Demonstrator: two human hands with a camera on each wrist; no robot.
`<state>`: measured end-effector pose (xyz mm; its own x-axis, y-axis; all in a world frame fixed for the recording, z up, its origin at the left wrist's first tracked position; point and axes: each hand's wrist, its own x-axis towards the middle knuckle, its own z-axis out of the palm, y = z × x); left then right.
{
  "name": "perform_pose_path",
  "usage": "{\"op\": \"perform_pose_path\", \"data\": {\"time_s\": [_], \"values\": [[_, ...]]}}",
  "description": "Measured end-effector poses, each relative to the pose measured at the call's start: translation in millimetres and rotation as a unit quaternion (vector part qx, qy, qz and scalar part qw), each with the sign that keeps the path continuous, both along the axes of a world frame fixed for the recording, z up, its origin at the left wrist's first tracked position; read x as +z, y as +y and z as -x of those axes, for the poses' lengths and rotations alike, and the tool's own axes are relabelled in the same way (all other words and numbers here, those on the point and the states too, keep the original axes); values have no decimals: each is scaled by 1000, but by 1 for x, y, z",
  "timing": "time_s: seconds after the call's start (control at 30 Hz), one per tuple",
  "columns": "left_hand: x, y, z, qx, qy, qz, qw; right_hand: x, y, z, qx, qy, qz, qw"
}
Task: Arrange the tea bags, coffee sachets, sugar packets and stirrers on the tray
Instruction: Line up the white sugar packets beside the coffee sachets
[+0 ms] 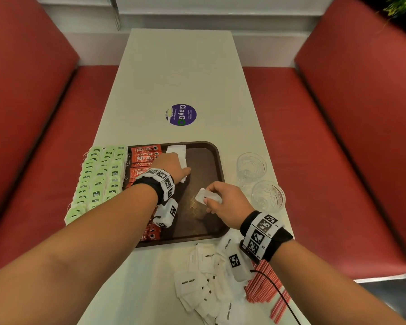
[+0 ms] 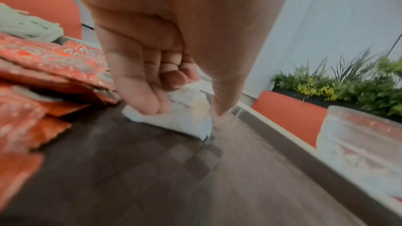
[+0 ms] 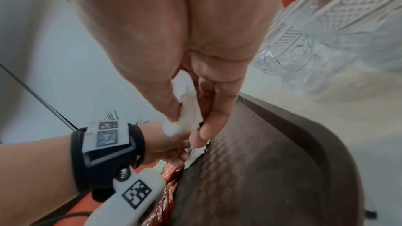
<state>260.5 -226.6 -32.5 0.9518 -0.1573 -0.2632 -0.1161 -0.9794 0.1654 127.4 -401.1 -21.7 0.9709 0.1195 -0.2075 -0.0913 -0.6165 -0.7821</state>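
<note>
A brown tray [image 1: 218, 160] lies on the white table. Green tea bags [image 1: 99, 179] lie in rows at its left side, and beside them runs a column of red coffee sachets [image 1: 143, 158]. White sugar packets [image 1: 177, 151] start a third column. My left hand [image 1: 185, 174] is low over that column, fingers curled, pinching a sugar packet [image 2: 187, 119] against the tray floor. My right hand [image 1: 209, 198] hovers over the tray's middle and pinches another sugar packet [image 3: 189, 102] between thumb and fingers. Loose sugar packets [image 1: 204, 285] and red stirrers [image 1: 265, 285] lie on the table in front of the tray.
Two cut-glass tumblers [image 1: 251, 167] [image 1: 267, 195] stand just right of the tray, close to my right hand. A round purple sticker [image 1: 181, 114] marks the table beyond the tray. Red bench seats [image 1: 314, 137] flank the table on both sides.
</note>
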Motion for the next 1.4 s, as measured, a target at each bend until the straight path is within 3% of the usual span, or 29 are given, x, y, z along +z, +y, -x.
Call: {"op": "perform_pose_path", "data": {"time_s": [0.13,0.2,0.27,0.4,0.57,0.7,0.9,1.1,1.23,1.4], "values": [[17,7,13,-22,-13,168,985,0,-1,-7,-25,6,-6,1000],[29,9,29,-69,8,262,963,2,1,-9,-30,3,-13,999],[38,11,46,-125,44,299,945,3,3,-10,-33,-2,-28,999],[33,19,59,-169,49,271,946,3,6,-10,-32,-4,-65,997],[27,41,51,-96,58,236,965,5,6,-3,-5,29,-85,996],[12,59,33,10,40,186,982,6,-6,7,27,36,-8,999],[0,46,11,52,23,117,991,5,-22,30,86,78,124,985],[0,37,10,23,11,19,999,3,-36,53,94,98,204,970],[2,30,14,3,-40,21,999,2,-41,61,91,113,236,961],[4,12,30,-130,-1,-57,990,1,-42,71,82,124,272,951]]}}
